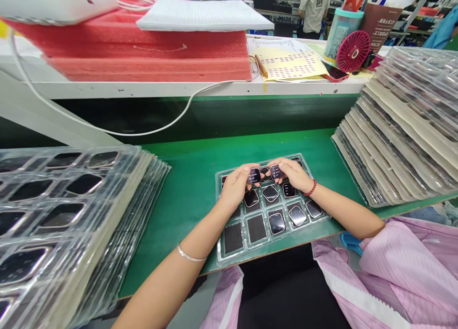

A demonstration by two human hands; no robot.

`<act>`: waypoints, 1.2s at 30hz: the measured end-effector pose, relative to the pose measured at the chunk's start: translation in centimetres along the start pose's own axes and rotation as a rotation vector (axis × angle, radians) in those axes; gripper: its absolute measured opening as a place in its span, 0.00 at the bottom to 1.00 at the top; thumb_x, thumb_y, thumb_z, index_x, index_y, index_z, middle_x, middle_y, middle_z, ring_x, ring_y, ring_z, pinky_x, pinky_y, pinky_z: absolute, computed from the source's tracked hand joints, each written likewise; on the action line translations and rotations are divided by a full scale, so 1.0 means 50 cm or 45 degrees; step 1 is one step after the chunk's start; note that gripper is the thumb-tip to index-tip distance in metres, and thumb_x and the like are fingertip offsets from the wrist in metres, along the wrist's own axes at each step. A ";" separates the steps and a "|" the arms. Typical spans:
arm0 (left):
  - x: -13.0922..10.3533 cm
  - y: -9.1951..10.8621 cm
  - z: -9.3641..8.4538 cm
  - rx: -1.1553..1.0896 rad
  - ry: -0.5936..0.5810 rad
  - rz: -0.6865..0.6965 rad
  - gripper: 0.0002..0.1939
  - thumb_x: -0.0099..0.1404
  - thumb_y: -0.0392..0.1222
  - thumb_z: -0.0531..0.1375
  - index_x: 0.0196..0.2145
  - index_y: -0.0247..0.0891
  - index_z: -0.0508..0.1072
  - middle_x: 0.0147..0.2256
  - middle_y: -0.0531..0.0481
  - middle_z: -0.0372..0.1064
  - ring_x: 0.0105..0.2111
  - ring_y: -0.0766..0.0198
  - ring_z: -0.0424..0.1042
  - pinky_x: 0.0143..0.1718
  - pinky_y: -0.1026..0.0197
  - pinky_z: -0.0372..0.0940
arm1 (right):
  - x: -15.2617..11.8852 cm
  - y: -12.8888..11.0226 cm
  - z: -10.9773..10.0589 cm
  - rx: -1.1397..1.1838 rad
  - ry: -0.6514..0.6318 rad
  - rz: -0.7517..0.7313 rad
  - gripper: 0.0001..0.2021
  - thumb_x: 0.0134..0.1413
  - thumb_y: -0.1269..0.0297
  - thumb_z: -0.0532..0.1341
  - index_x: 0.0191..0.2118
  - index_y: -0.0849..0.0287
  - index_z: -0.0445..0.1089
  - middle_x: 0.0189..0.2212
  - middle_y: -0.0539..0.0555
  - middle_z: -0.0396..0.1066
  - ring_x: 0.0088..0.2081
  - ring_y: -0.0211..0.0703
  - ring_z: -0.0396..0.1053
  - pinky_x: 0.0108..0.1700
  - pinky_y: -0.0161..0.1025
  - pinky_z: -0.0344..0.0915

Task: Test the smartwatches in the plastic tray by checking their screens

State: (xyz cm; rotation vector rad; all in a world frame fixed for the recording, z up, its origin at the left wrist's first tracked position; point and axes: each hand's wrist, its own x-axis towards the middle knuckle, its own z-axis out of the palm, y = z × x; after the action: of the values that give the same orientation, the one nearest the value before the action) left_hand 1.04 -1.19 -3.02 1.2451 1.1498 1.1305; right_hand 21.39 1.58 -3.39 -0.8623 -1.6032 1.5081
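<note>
My left hand [236,183] pinches a smartwatch [254,176] whose dark screen shows small lit text. In my right hand [292,174] is a second smartwatch [276,172], its screen lit too. Both are held just above the far half of a clear plastic tray [220,257] on the green table. Several strapless watches lie in the tray's compartments, among them a dark-screened watch [276,222] in the near row and a watch with lit text [289,190] below my right hand. Two near-left compartments hold only dark pads. My hands partly hide the far row.
A stack of filled clear trays [143,185] stands at the left, a taller leaning stack [397,143] at the right. Behind, a white shelf [200,88] carries red foam [150,57], papers, a phone and a pink fan [353,51]. A white cable [168,128] droops below it.
</note>
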 end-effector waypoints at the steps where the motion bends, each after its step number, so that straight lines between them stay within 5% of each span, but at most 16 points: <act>1: -0.001 0.001 0.001 0.004 -0.003 0.007 0.24 0.62 0.55 0.59 0.50 0.35 0.71 0.35 0.45 0.77 0.26 0.62 0.74 0.22 0.64 0.61 | 0.000 0.000 0.000 -0.005 0.006 -0.003 0.13 0.63 0.60 0.54 0.48 0.61 0.66 0.38 0.56 0.75 0.28 0.36 0.70 0.30 0.34 0.70; 5: -0.001 0.004 0.003 0.016 -0.048 0.042 0.29 0.56 0.45 0.65 0.54 0.38 0.68 0.38 0.46 0.77 0.30 0.62 0.75 0.26 0.64 0.63 | 0.001 0.002 0.002 -0.038 0.019 0.003 0.19 0.53 0.69 0.62 0.52 0.60 0.64 0.40 0.54 0.74 0.30 0.34 0.70 0.29 0.31 0.70; 10: 0.001 0.003 0.001 0.002 -0.017 -0.010 0.22 0.63 0.57 0.57 0.44 0.35 0.74 0.34 0.44 0.77 0.25 0.61 0.73 0.22 0.62 0.60 | 0.002 0.003 0.001 0.035 0.008 0.036 0.13 0.64 0.60 0.52 0.46 0.62 0.67 0.33 0.54 0.74 0.23 0.32 0.69 0.24 0.30 0.68; 15: -0.002 0.004 0.003 0.005 -0.041 0.059 0.25 0.54 0.43 0.67 0.49 0.38 0.71 0.40 0.46 0.77 0.35 0.60 0.75 0.37 0.59 0.69 | 0.003 0.003 0.002 -0.025 0.028 0.023 0.17 0.54 0.70 0.61 0.51 0.60 0.64 0.39 0.53 0.74 0.27 0.32 0.70 0.28 0.29 0.69; 21: 0.001 -0.001 0.000 0.030 -0.028 0.020 0.21 0.64 0.55 0.57 0.46 0.35 0.73 0.37 0.44 0.77 0.27 0.62 0.73 0.23 0.63 0.62 | 0.002 0.003 -0.002 -0.004 0.011 0.012 0.12 0.63 0.63 0.53 0.47 0.61 0.66 0.36 0.55 0.74 0.26 0.34 0.71 0.28 0.32 0.70; 27: -0.001 -0.001 0.005 0.004 -0.085 0.078 0.22 0.55 0.37 0.62 0.49 0.37 0.70 0.41 0.47 0.75 0.36 0.60 0.75 0.45 0.54 0.69 | 0.002 0.006 0.001 -0.075 -0.012 -0.011 0.23 0.49 0.76 0.57 0.53 0.59 0.62 0.44 0.56 0.73 0.32 0.36 0.73 0.37 0.36 0.73; 32: -0.004 0.003 0.007 0.004 -0.082 0.078 0.24 0.52 0.34 0.61 0.48 0.38 0.70 0.41 0.47 0.74 0.41 0.58 0.75 0.47 0.54 0.68 | 0.001 0.001 0.001 -0.090 -0.033 -0.055 0.25 0.46 0.76 0.58 0.53 0.59 0.63 0.46 0.57 0.73 0.35 0.38 0.74 0.41 0.39 0.74; 36: -0.005 0.011 0.006 0.031 -0.063 0.052 0.17 0.56 0.41 0.62 0.45 0.39 0.72 0.38 0.48 0.75 0.36 0.58 0.75 0.41 0.55 0.70 | 0.000 -0.001 -0.001 -0.086 -0.020 -0.002 0.18 0.53 0.72 0.57 0.52 0.60 0.65 0.42 0.56 0.75 0.32 0.37 0.74 0.34 0.35 0.73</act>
State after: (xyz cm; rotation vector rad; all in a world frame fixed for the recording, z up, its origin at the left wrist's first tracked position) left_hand 1.31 -1.46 -2.48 1.3134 1.1085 1.1126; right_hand 21.44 1.58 -3.34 -0.8882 -1.6738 1.4703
